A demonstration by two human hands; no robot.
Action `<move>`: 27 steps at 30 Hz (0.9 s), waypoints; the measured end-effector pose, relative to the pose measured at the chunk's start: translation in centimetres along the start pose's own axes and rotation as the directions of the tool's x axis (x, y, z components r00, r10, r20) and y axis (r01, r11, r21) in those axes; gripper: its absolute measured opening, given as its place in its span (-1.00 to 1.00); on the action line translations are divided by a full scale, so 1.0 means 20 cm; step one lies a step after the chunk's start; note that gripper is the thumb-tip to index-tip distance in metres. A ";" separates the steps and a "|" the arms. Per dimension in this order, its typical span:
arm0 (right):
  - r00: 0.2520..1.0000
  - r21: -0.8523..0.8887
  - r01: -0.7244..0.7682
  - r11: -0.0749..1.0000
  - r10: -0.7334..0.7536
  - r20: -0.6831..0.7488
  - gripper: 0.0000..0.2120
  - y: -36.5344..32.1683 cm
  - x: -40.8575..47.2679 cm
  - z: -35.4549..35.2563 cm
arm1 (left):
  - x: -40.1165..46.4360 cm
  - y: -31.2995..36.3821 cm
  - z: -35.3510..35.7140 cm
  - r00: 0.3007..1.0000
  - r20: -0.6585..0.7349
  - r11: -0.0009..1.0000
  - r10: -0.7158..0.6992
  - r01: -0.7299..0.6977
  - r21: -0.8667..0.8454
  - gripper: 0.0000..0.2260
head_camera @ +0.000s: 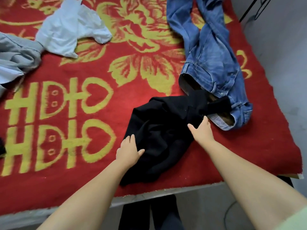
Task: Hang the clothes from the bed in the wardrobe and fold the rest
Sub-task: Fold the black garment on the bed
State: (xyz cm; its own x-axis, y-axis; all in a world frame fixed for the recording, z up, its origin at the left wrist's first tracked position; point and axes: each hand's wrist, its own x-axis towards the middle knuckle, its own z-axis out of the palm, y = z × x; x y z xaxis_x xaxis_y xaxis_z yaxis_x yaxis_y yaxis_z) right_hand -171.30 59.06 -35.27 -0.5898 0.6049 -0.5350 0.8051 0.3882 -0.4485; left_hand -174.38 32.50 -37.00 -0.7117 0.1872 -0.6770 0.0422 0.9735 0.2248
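Bed: a red blanket with yellow flowers and heart-shaped characters is covering the whole surface, its near edge running just above a pale frame.
Black garment: a crumpled black garment is lying near the blanket's front edge, its far end overlapping the waistband of the jeans.
Left hand: the left hand is resting on the garment's left edge, fingers fairly straight and spread, thumb lying across the black cloth; it is pressing rather than gripping.
Right hand: the right hand is reaching onto the garment's right side, thumb apart from the fingers; the fingertips are sinking into the dark fabric, so whether they are pinching it cannot be told.
Jeans: blue jeans are stretching along the right side of the bed, legs twisted, waist nearest the hands.
White garment: a bunched white garment is lying at the far left.
Grey-blue shirt: a grey-blue shirt is lying just beside it, at the left border.
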 end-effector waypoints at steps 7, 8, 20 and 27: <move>0.993 0.087 -0.091 0.992 0.097 -0.074 -0.63 0.09 0.15 0.14 | 0.12 -0.10 0.18 0.989 -0.147 0.984 -0.033 0.007 -0.178 -0.74; 0.991 0.100 -0.097 0.990 0.106 -0.088 -0.70 0.09 0.15 0.13 | 0.12 -0.12 0.16 0.982 -0.175 0.960 -0.066 0.015 -0.281 -0.80; 0.991 0.657 0.132 0.742 -0.082 -0.107 -0.78 -0.52 -0.10 -0.34 | -0.08 -0.15 -0.68 0.922 -0.369 0.517 -0.115 -0.261 -0.815 -0.92; 0.944 0.648 0.328 0.687 -0.214 -0.251 -0.78 -0.86 -0.38 -0.64 | -0.35 -0.28 -1.25 0.845 -0.516 0.302 -0.140 -0.460 -0.835 -0.80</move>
State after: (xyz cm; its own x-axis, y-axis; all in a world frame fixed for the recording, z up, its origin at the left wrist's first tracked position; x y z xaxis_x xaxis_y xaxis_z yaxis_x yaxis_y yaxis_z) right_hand -179.91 56.76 -14.28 -0.7128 0.6627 -0.2295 0.3188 0.0147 -0.9477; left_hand -187.22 22.42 -16.02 -0.9691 -0.0459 -0.2423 -0.2457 0.0977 0.9644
